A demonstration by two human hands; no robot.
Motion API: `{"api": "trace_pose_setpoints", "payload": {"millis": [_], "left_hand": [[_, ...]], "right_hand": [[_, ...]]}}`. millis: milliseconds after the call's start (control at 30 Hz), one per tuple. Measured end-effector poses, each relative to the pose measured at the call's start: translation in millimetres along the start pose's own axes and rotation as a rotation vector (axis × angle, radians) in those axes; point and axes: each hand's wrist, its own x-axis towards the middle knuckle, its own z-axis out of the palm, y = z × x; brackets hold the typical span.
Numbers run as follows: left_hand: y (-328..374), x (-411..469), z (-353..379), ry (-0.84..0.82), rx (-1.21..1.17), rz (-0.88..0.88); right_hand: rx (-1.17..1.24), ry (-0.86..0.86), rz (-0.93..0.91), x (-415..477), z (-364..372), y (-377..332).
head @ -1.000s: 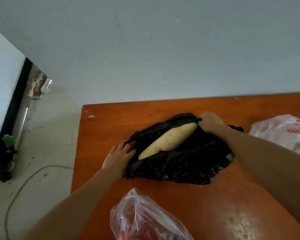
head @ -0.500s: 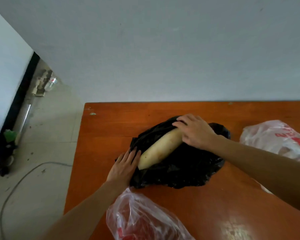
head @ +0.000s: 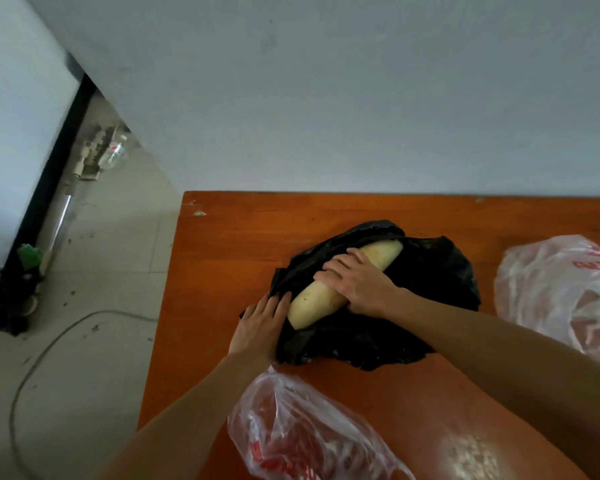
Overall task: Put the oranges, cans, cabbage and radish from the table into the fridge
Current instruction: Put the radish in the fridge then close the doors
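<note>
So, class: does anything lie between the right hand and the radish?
Nothing visible: the right hand grips the bare radish directly; the black bag lies open around it, the left hand at its edge.

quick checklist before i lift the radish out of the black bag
1. Grip on the radish: ok, the right hand has its fingers curled over the middle.
2. Black bag held down: ok, the left hand presses its edge onto the table with straight fingers.
3. Radish free of the bag: ok on top, where it lies bare; underside hidden, cannot tell.
4. Way up clear: ok, the near plastic bag and the right plastic bag lie apart from the radish.
5. Fridge ready: cannot tell, none plainly in view.
</note>
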Motion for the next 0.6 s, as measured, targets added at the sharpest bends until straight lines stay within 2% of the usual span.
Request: {"api": "trace_pose_setpoints", "payload": {"millis": [100,200,400,600], "left_hand": [[-1,-3,-1,-0.022,0.011,-0.003],[-5,-7,-9,-0.093,0.135,0.013],[7,-14,-33,-0.167,0.387,0.028],[45,-13,-89,-0.006,0.519,0.085]], "right_hand": [[0.010,-0.056,0.033,-11,-10,1],[0.091,-0.057,0.130,-28,-21,4],[0.345,0.230,0.299,-62,-75,8],[0.476,0.596,0.437,-104,-153,-11]]}}
